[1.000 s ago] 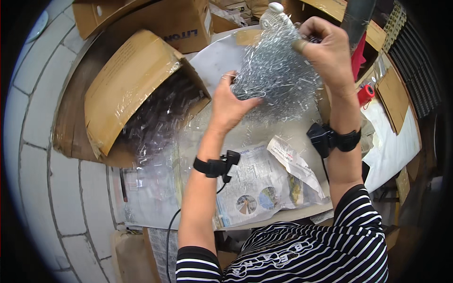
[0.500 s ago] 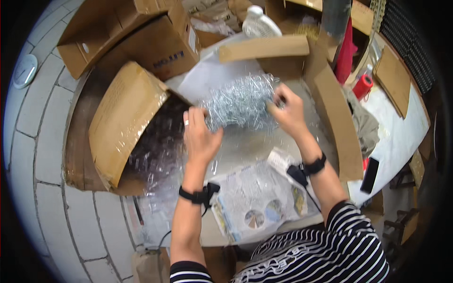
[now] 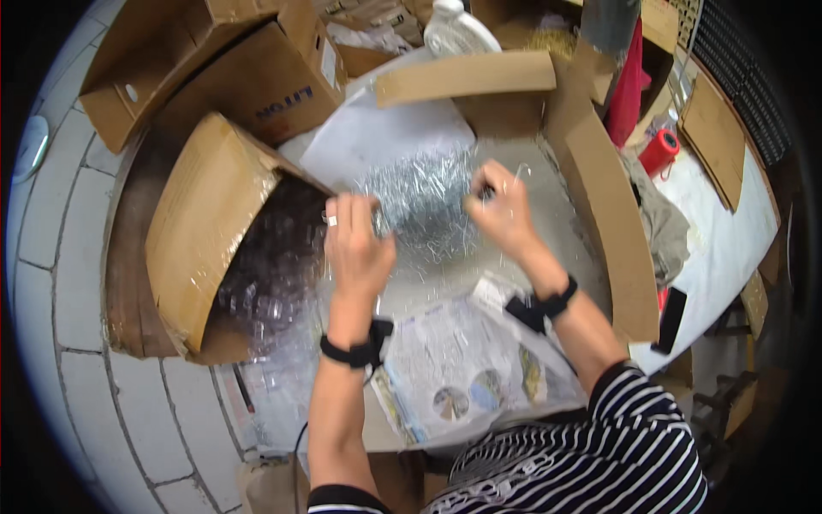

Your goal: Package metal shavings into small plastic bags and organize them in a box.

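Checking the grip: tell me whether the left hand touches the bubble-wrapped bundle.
Touching. Head view shows left hand fingers pressed on the bubble-wrapped bundle edge, no gap.

Both our bare forearms reach up from the lower edge, each wrist wearing a black strap. Our left hand is raised with fingers curled, a ring on one finger; our right hand is closed in a pinch.

The single head camera is looking steeply down from above the person's striped chest, sitting close over the desk, its fisheye bending the tiled floor toward the rim.
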